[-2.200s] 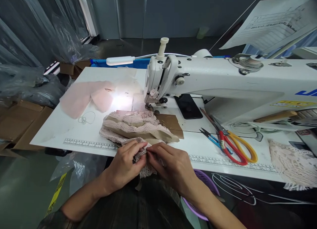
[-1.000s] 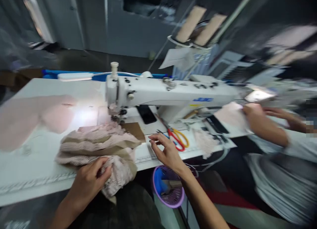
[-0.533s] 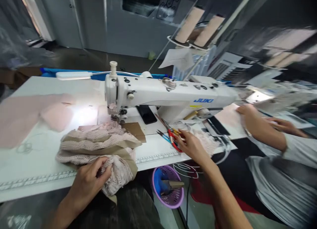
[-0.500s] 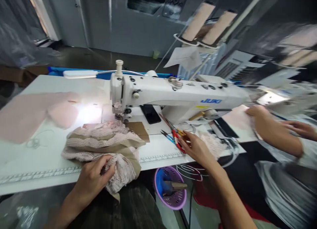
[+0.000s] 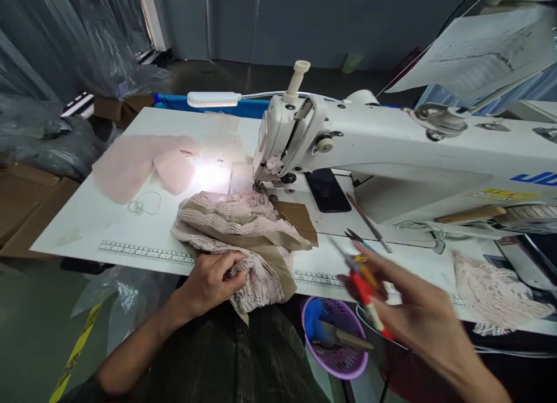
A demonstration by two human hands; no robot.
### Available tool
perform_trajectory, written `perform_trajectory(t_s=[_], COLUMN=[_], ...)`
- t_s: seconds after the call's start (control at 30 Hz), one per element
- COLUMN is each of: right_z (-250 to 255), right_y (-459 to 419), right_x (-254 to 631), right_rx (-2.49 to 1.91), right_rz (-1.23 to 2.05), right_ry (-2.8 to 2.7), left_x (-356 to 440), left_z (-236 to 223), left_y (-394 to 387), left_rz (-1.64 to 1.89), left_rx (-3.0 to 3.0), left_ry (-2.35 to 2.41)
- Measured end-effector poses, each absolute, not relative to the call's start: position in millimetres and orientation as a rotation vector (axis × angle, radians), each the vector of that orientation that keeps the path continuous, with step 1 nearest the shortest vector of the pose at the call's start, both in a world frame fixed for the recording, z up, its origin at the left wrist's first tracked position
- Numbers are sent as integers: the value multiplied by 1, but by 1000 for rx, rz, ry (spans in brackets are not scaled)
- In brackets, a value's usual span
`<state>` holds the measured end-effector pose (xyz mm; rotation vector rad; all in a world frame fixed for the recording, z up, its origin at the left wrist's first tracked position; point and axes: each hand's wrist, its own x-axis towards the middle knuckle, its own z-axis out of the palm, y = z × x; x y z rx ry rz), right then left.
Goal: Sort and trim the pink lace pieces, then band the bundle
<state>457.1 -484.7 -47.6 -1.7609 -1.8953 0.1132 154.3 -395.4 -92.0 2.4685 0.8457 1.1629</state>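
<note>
At right, the right hand [image 5: 418,313] grips newly raised red-and-yellow-handled scissors [image 5: 362,284]. The left hand [image 5: 212,282] pinches pink knit [image 5: 261,284] overhanging the white tabletop's [image 5: 82,220] edge.

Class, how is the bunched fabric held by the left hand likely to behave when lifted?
The bunched fabric would probably be floppy: it lies in loose folds and droops over the edge of the table. It is likely light for its size, since parts look open and lacy. Its holes may snag.

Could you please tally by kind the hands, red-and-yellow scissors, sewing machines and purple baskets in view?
Hands: 2, left hand and right hand
Red-and-yellow scissors: 1
Sewing machine: 1
Purple basket: 1
Total: 5
</note>
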Motion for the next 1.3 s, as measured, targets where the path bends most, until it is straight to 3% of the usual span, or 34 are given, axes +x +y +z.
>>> perform_trajectory(t_s=[0.1,0.6,0.83,0.97,1.17,1.23,1.3], right_z=[-48,-52,-49,-49,-50,-50,-50], right_y=[-472,-458,-460,-461,-467,-466,-464], right_x=[418,394,391,388,381,391,410], right_rx=[-1440,-1425,-1424,-1401,-1328,-1379,-1669], right_rz=[219,-142,-165,17,651,559,222], right_ry=[-2200,-2536,-2558,-2529,-2141,-1932,-1790], left_x=[152,149,150,150,148,147,145], left_z=[-91,-94,-90,-91,-91,-87,-81], left_y=[-395,-393,-393,-393,-394,-396,-399], left_rz=[1145,1126,1113,1125,1105,1081,1050], left_rx=[2469,2446,2427,2432,2398,2334,2265], left_ry=[825,814,804,793,786,794,790])
